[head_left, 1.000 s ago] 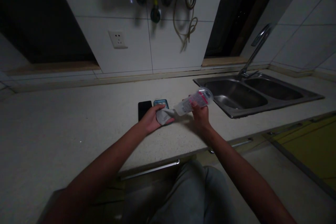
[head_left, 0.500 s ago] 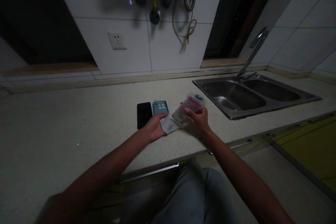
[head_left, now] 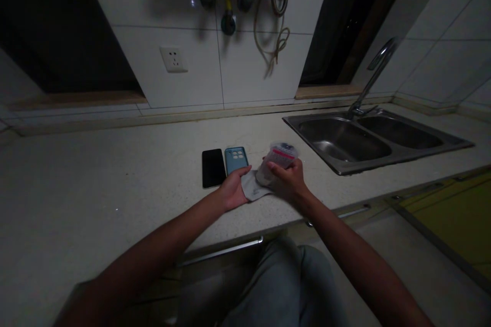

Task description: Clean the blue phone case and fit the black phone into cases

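My left hand [head_left: 234,190] is turned palm up, its fingers partly hidden beneath a small light-grey cloth [head_left: 251,187] that it holds. Against the cloth leans a translucent plastic cup [head_left: 276,159] with a red stripe and small print, tilted, its rounded end on the cloth. My right hand [head_left: 290,176] is wrapped round the cup from the right, thumb across its front. Left of the hands lie a black phone [head_left: 214,168] and, next to it, a teal phone case [head_left: 235,159] with round camera holes; my left fingertips are near the case's lower edge.
The pale countertop [head_left: 161,163] runs along a tiled wall with a socket [head_left: 173,59]. A steel double sink [head_left: 341,139] with a tap [head_left: 370,82] is set in at the right. Pipes and a looped cord [head_left: 276,51] hang above. Drawer handles [head_left: 222,252] line the front.
Both hands have shifted slightly right in view with the cloth and the cup. The cup's top end has dropped a little. The phone and the case stay on the counter.
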Tool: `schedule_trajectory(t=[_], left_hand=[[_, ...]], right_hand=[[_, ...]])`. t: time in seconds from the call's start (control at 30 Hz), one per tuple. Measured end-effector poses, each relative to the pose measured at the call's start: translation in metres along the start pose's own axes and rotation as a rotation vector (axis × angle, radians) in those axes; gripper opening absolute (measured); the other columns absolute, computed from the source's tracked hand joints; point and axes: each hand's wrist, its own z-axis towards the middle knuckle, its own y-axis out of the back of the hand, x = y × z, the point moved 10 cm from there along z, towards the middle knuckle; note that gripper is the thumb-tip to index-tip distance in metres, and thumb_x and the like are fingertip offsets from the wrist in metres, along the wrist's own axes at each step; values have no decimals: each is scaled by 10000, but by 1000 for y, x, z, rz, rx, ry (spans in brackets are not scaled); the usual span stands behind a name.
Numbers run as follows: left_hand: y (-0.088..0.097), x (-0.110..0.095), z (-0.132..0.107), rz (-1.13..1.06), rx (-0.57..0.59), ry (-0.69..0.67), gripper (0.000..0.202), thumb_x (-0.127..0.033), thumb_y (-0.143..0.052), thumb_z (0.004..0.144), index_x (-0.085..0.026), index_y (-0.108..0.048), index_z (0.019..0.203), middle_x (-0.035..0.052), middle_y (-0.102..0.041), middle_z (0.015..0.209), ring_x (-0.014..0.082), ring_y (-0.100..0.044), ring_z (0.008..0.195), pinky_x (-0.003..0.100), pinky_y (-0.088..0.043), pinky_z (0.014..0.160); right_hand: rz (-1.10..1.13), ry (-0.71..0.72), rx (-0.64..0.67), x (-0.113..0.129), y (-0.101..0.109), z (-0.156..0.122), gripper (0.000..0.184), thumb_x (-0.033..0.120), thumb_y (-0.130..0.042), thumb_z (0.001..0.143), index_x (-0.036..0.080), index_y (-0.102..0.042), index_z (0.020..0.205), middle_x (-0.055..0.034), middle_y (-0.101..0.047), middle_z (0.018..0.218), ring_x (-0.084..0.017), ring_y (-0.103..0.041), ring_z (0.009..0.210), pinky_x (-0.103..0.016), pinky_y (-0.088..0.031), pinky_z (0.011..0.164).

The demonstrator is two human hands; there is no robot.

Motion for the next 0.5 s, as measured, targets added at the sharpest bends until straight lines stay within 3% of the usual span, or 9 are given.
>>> schedule_trajectory(t=[0.2,0.5], left_hand=[[-9,-5,-4,-54,53,-52,349,-299,-434,972,-69,-643,1130,155,-746,943,255,-720,879,387,-507,891],[-3,-3,-2,-53,33,-1,508,-395,-376,989,-29,-559,1290,175,-735,950,270,-723,868,400,-516,878]], right_hand=[[23,71,36,17,-10,0,406,425,-895,609,204,-786,933,-101,-778,999,-304,-728,962,-487,-559,924],[87,7,14,16,-4,-2,345,432,-855,644,185,-775,871,-81,-784,875,-245,-727,780,-419,-604,753]])
